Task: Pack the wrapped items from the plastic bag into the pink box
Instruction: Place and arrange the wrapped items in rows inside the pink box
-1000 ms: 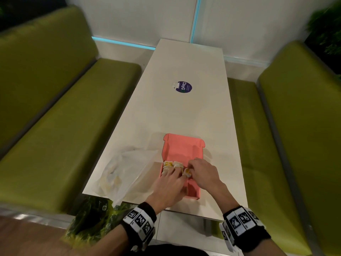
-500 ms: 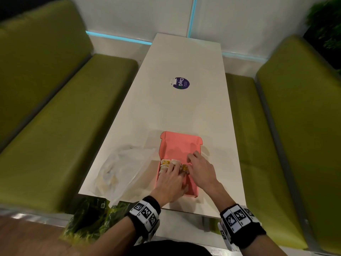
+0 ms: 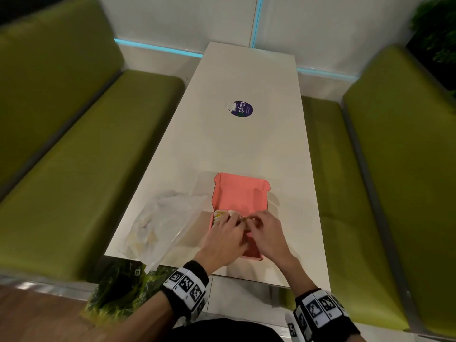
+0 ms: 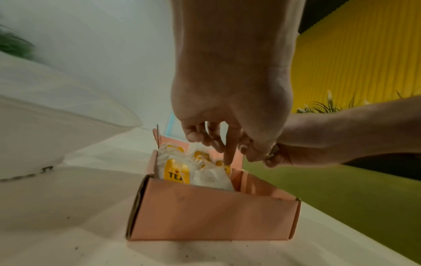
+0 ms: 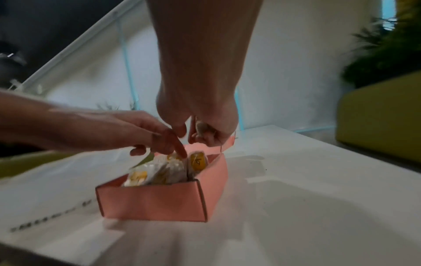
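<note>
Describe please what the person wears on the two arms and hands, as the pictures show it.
Both hands, the left hand and the right hand, are bare: no gloves, no sleeves on the forearms. Each wrist carries a black band, the left wristband and the right wristband, set with white square tags printed with black block patterns.
</note>
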